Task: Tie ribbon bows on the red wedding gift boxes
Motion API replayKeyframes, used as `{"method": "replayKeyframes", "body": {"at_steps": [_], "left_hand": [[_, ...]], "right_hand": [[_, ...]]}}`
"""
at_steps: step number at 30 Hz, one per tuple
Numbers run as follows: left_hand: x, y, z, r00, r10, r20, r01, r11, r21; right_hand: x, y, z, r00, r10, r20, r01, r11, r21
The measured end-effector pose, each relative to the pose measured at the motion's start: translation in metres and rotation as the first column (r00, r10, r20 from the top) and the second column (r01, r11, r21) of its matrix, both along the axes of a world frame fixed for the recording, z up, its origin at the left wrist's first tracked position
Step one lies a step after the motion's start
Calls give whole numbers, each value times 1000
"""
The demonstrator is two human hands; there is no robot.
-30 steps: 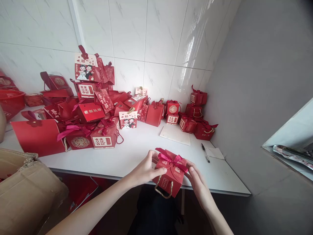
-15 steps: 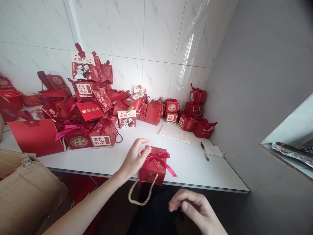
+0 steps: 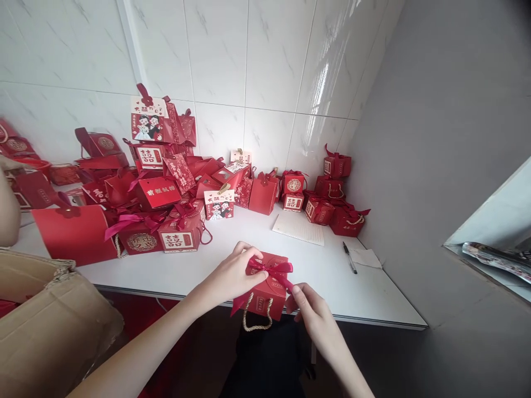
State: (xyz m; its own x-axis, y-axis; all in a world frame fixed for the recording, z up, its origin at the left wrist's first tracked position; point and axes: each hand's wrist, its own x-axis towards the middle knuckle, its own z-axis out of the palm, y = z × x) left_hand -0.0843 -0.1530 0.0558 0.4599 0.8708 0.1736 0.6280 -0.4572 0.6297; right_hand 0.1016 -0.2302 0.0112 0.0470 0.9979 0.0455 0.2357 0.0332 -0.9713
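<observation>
At the worktop's front edge, right of centre, a gift box: bow on top, rope handle facing front. Farther back, a notepad. Along the left and back, a heap of boxes and bags. In the back right corner, stacked boxes; before them, a pen just left of a paper slip. Before the left front edge, a carton.

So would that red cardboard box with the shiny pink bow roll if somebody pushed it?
The red cardboard box would probably slide, not roll, because its sides look flat. Squeezed, it might dent, since its walls look like folded card. The gold twisted-rope handle would likely flop, because it droops.
</observation>
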Motion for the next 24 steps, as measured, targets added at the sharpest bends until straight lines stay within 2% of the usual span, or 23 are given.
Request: {"method": "replayKeyframes", "body": {"at_steps": [2, 5, 7, 9, 14, 17, 24], "left_hand": [[1, 3, 9, 998, -24, -57, 26, 999, 35], [3, 14, 20, 979, -172, -113, 179, 983, 48], [5, 23, 21, 949, -290, -127, 295, 955, 26], [7, 29, 18, 931, -349, -107, 354, 934, 35], [15, 30, 0, 929, -365, 58, 363, 931, 42], [21, 27, -8, 926, -342, 156, 343, 939, 24], [27, 26, -14, 933, -287, 217, 288, 957, 30]], "right_hand": [[2, 6, 0, 999, -48, -10, 48, 999, 4], [4, 8, 2, 996, -86, -12, 86, 996, -11], [4, 6, 4, 996, -79, -28, 78, 996, -35], [1, 2, 5, 997, -48, -55, 45, 997, -62], [-8, -10, 6, 986, 59, -157, -69, 996, -56], [-10, -13, 5, 982, 119, -150, -122, 992, -14], [-2, -15, -3, 966, 124, -226, -132, 991, -21]]}}
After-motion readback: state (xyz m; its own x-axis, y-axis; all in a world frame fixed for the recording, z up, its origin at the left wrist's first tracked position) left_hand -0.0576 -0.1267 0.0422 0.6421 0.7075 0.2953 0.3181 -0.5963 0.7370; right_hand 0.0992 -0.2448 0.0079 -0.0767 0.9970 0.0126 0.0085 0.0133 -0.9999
